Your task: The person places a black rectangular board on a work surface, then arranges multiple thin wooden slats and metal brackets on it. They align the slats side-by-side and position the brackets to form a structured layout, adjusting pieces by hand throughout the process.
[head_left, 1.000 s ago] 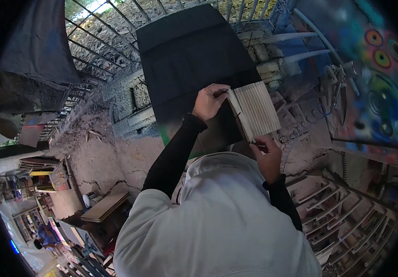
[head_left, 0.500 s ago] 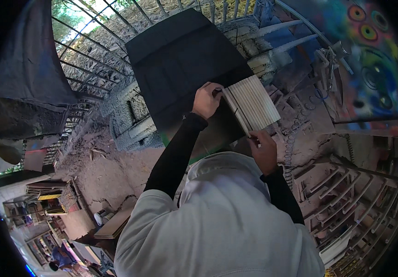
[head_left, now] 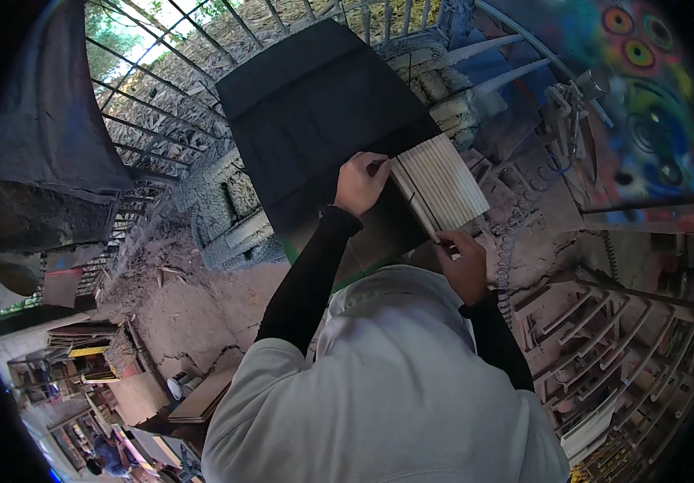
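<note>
Pale wooden strips (head_left: 448, 179) lie side by side in a tight row on the right part of a large black board (head_left: 307, 105). Along the left edge of this row runs one narrow wooden strip (head_left: 418, 205). At its far end is my left hand (head_left: 359, 185), thumb and forefinger pinched together on it. My right hand (head_left: 464, 264) pinches the near end of the same strip, fingers curled. Both hands are over the board's right side; dark sleeves cover my forearms. A thin dark gap shows between parts of the row.
A metal-bar grille (head_left: 154, 105) stands beyond the board. Rough, paint-crusted blocks (head_left: 230, 213) sit beneath it. A coiled hose (head_left: 505, 249) hangs at the right, near a slatted wooden rack (head_left: 629, 346). A paint-splattered panel (head_left: 645, 121) is far right. Another person (head_left: 108, 455) is at lower left.
The view has shifted slightly. Both hands stay at the two ends of the strip, with only small finger movements; the row of strips looks the same.
</note>
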A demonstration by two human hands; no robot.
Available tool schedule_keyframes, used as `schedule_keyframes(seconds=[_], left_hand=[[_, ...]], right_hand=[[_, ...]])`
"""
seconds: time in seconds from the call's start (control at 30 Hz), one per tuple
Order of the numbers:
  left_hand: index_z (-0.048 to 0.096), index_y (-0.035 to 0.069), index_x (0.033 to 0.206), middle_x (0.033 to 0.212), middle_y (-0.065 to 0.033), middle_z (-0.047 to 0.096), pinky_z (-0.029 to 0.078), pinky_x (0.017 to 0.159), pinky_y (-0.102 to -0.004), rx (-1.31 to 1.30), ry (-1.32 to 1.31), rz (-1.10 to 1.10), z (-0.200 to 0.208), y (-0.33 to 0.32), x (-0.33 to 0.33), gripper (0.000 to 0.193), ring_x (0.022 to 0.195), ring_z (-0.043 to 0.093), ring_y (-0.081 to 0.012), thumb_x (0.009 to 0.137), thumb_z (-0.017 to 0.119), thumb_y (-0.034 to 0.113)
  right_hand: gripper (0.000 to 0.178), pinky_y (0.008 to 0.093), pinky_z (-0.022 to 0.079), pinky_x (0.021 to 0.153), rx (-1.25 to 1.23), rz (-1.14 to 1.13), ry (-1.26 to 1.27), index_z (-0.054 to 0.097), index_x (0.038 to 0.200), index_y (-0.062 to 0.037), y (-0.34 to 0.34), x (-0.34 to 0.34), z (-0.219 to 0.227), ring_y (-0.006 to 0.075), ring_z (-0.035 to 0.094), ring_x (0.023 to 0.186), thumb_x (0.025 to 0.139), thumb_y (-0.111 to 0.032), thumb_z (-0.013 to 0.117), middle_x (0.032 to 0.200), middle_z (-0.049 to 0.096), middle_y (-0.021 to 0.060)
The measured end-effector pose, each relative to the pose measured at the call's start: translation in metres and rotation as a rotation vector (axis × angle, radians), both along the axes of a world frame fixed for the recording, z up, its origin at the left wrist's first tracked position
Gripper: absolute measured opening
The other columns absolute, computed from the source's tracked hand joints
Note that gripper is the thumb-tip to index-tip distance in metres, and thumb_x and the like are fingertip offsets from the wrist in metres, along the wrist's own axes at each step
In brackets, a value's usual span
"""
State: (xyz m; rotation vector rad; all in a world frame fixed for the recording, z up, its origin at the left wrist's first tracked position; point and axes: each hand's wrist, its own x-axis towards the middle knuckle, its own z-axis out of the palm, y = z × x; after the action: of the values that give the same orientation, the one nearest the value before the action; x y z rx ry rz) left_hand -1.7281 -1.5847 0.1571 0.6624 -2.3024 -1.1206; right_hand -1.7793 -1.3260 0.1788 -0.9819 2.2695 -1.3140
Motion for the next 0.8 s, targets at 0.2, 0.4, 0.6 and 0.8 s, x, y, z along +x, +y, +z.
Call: schedule_keyframes(seconds=[0.2,0.4,0.6,0.8], left_hand=[[0.063,-0.005,0.104,0.082,-0.0123,0.067,0.055,0.060,-0.0299,0.487,-0.201,0.023,0.020,0.009,-0.008,0.025,0.068,0.067,-0.0145,0.094,0.064,0.018],[0.060,-0.006,0.106,0.088,-0.0140,0.067,0.060,0.058,-0.0313,0.743,-0.136,0.061,0.005,0.006,-0.011,0.027,0.070,0.069,-0.0177,0.093,0.065,0.017],[0.058,-0.005,0.110,0.096,-0.0140,0.065,0.060,0.065,-0.0319,0.880,-0.126,0.094,0.003,0.004,-0.012,0.027,0.074,0.067,-0.0195,0.094,0.065,0.015],[0.058,-0.009,0.110,0.097,-0.0143,0.066,0.059,0.069,-0.0328,0.933,-0.029,0.119,-0.004,0.006,-0.011,0.031,0.079,0.069,-0.0207,0.093,0.066,0.015]], right_hand=[[0.022,0.0357,0.052,0.071,0.028,0.033,0.056,0.066,0.103,-0.0037,0.001,-0.002,-0.003,0.0277,0.066,0.079,0.081,-0.005,0.070,0.089,0.064,0.0138],[0.023,0.0373,0.052,0.071,0.067,0.068,0.098,0.065,0.103,-0.0047,0.003,-0.003,-0.006,0.0296,0.065,0.080,0.081,-0.006,0.070,0.090,0.063,0.0137],[0.023,0.0377,0.053,0.073,0.053,0.046,0.067,0.066,0.103,-0.0038,0.002,-0.004,-0.009,0.0295,0.067,0.081,0.080,-0.006,0.070,0.092,0.064,0.0150],[0.022,0.0357,0.054,0.075,0.049,0.002,-0.022,0.068,0.100,-0.0011,0.001,-0.004,-0.006,0.0286,0.069,0.084,0.079,-0.005,0.070,0.092,0.068,0.0168]])
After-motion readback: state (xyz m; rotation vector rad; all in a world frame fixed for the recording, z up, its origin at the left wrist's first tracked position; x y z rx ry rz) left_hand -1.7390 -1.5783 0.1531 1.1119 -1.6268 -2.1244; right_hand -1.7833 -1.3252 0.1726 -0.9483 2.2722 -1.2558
